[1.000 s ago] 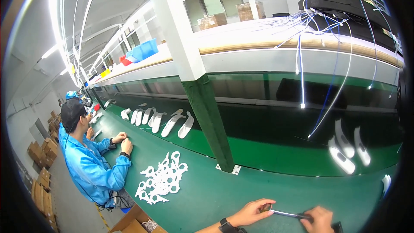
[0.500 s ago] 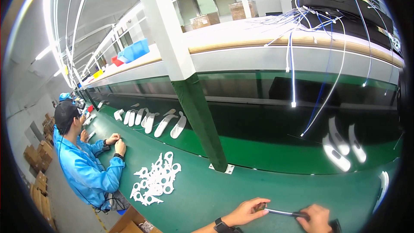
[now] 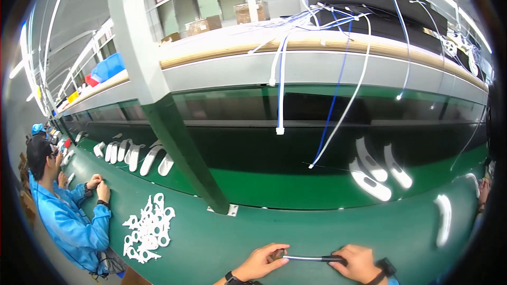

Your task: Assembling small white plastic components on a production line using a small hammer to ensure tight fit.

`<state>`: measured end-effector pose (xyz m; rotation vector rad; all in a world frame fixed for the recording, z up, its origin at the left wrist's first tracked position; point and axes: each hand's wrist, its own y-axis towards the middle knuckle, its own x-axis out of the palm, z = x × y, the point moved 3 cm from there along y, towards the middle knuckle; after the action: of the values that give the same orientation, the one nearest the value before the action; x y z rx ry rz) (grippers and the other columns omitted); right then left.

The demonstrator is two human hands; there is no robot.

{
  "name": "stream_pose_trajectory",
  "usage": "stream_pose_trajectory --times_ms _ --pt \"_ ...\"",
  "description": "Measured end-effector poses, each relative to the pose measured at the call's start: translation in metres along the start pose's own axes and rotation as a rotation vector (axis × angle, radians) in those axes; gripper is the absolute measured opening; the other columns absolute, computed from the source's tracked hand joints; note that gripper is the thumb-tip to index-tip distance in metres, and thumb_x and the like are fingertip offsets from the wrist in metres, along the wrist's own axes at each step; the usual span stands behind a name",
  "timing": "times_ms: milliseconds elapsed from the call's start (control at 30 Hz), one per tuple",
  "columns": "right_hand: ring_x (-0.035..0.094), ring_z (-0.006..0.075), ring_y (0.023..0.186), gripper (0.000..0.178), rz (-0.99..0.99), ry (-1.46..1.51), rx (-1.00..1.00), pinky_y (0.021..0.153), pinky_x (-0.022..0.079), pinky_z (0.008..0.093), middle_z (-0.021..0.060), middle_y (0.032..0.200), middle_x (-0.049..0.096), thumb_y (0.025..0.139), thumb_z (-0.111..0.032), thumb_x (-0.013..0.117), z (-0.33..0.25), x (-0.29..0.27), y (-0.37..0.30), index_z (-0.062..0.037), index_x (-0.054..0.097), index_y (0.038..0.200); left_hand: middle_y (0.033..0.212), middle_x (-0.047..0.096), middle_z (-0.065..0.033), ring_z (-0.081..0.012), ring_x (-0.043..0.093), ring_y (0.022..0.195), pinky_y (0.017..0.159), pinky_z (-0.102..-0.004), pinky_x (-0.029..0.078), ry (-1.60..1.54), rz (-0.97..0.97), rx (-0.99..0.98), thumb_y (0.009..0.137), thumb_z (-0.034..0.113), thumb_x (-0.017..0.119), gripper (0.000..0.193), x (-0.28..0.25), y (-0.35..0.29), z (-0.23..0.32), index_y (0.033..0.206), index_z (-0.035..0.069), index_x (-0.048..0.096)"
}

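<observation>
At the near edge of the green bench, my right hand (image 3: 357,263) is closed round the black handle of a slim tool with a bright metal shaft (image 3: 307,258), much like a screwdriver. The shaft lies almost level and points left. Opposite it, my left hand (image 3: 262,262) pinches at the shaft's far end between thumb and fingers. Something small and dark shows between those fingers, too small to name. To the left of my hands lies a loose heap of white plastic parts with round holes (image 3: 149,230).
A green-wrapped post (image 3: 187,163) stands on the bench (image 3: 253,227). White curved shells (image 3: 153,159) line the back left; others lie at the right (image 3: 443,220). Cables (image 3: 280,89) hang from the shelf. A co-worker in blue (image 3: 66,216) sits at left; another person's hand (image 3: 483,192) shows far right.
The view has turned right, so the post, heap and co-worker sit further left in the picture. Another person's hand has come into sight at the right. My hands keep their hold on the tool.
</observation>
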<state>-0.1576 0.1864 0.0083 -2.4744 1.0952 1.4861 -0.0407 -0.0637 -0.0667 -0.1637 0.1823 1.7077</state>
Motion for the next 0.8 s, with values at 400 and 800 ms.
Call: stream_pose_trajectory --times_ms 400,800 --pt "0.064 0.0195 0.064 0.020 0.019 -0.137 -0.093 0.054 0.051 0.0296 -0.0007 0.076 0.064 0.075 -0.029 0.078 0.019 0.016 -0.001 -0.0138 0.071 0.086 0.086 0.048 0.0057 -0.0031 0.043 0.070 0.060 -0.0181 0.038 -0.197 0.014 -0.046 0.088 0.005 0.066 0.036 0.005 0.001 0.017 0.124 0.005 0.058" --pt "0.064 0.0178 0.065 0.019 -0.010 -0.140 -0.076 0.054 0.051 0.0288 -0.0025 0.078 0.064 0.078 -0.030 0.076 0.021 0.014 -0.004 -0.0156 0.070 0.089 0.086 0.050 0.0045 -0.0042 0.047 0.070 0.060 -0.0185 0.041 -0.213 -0.006 -0.086 0.090 0.004 0.064 0.037 0.007 0.001 0.010 0.126 0.004 0.055"
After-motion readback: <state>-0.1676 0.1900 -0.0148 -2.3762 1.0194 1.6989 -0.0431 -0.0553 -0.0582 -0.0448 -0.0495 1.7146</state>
